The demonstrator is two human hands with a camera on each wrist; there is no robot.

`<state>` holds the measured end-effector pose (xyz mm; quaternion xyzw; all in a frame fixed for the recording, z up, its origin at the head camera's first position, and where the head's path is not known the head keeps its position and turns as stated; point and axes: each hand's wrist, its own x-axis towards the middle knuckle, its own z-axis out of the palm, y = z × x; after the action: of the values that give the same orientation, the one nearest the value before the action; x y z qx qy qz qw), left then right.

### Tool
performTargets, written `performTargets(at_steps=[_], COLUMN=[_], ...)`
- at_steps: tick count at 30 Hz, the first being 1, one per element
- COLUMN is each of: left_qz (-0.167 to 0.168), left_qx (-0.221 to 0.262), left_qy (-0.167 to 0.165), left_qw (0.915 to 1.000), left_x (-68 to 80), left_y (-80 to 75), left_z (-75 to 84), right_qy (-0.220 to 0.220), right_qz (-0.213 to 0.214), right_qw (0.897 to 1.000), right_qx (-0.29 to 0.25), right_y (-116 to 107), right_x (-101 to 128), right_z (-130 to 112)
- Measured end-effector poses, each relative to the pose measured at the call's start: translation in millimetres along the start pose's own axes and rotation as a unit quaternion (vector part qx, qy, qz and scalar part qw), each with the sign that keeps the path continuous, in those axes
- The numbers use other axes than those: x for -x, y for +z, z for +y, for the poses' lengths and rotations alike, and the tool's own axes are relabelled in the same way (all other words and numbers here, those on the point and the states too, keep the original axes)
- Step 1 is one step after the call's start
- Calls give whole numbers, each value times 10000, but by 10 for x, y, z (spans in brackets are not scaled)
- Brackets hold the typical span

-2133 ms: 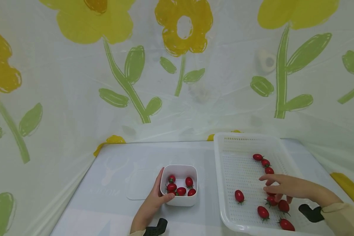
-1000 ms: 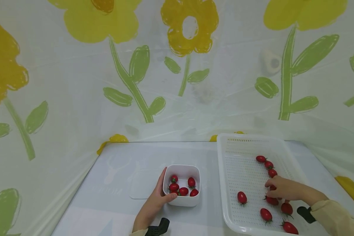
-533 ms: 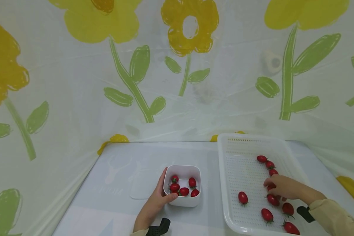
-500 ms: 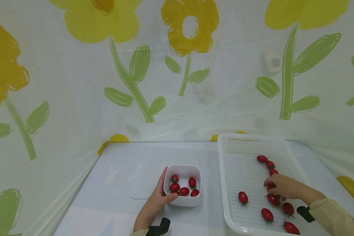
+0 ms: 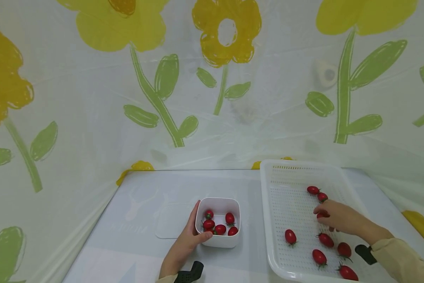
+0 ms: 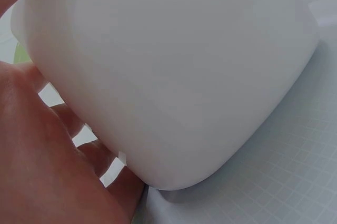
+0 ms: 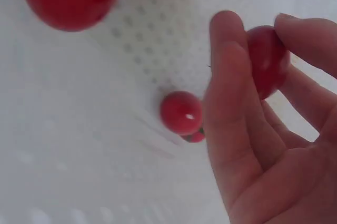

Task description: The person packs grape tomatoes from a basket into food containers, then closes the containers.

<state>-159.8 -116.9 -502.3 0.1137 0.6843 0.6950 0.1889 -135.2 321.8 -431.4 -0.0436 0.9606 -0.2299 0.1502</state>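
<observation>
My left hand [image 5: 188, 237] grips a white square container [image 5: 220, 242] on its left side, thumb over the near rim, fingers along the outer wall. Several red cherry tomatoes [image 5: 220, 229] lie inside it. In the left wrist view the container's smooth wall [image 6: 174, 76] fills most of the picture. My right hand [image 5: 342, 217] is over the white perforated basket [image 5: 267, 239], pinching one cherry tomato [image 7: 267, 63] between thumb and fingers. Other cherry tomatoes lie in the basket, among them a single one [image 5: 290, 236] at the left and one [image 7: 181, 112] beyond my fingers.
The container and basket stand side by side on a pale table [image 5: 137, 212], with a gap between them. A faint rounded-square lid-like shape [image 5: 169, 222] lies left of the container. A flower-printed white curtain [image 5: 91, 98] hangs behind and at the sides.
My right hand has closed on a cherry tomato in the basket and moved slightly away from me with it. It now covers another tomato in the row. My left hand keeps its grip on the container.
</observation>
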Motion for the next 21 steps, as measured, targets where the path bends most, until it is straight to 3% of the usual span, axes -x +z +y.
performTargets(at_steps=[11,21], left_qz=[21,-7], left_qx=[24,28], left_qy=[3,69], left_qw=[10000,10000], left_x=[-4,1], left_y=[4,1], left_z=[-8,-7], right_qy=[-725,-995], right_qz=[930,1531], right_qw=[9921,9824], right_qx=[438,382], right_y=[-108,-125], right_x=[31,103], right_z=[-224,-514])
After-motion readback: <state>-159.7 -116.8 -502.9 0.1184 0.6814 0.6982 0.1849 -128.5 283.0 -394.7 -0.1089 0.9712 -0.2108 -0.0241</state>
